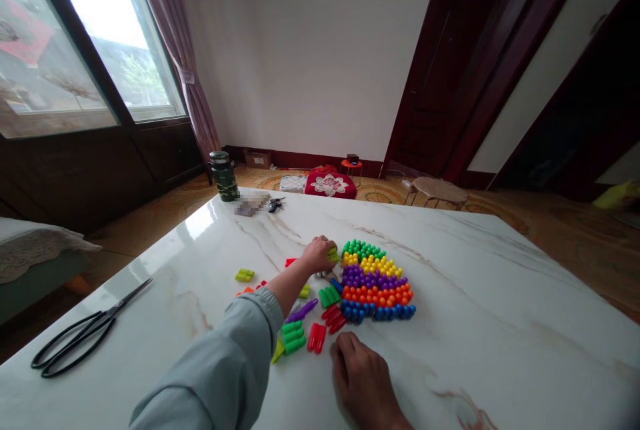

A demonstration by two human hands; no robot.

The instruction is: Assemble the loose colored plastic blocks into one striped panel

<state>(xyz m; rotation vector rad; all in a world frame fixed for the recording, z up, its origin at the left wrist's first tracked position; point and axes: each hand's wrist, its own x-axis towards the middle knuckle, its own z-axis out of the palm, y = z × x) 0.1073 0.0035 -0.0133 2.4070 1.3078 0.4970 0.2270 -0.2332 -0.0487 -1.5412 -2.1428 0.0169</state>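
My left hand (319, 254) reaches over the table, fingers closed on a yellow-green plastic piece (333, 255), just left of the bead-like pieces. Those bumpy plastic pieces lie in rows by colour: green (364, 250), yellow (375, 265), purple (374, 278), orange (379, 295) and blue (379, 311). My right hand (365, 373) rests curled on the table below them; nothing shows in it, though its fingertips are hidden. Close to it lie red pieces (317, 338), green ribbed pieces (293, 337) and a purple piece (303, 311). My left forearm covers part of the loose pieces.
Large black-handled scissors (90, 330) lie at the table's left. A camouflage flask (224, 177), a blurred item (251, 204) and keys (275, 204) are at the far left corner of the marble-patterned table (480, 263). Beyond it stands a round stool (439, 190).
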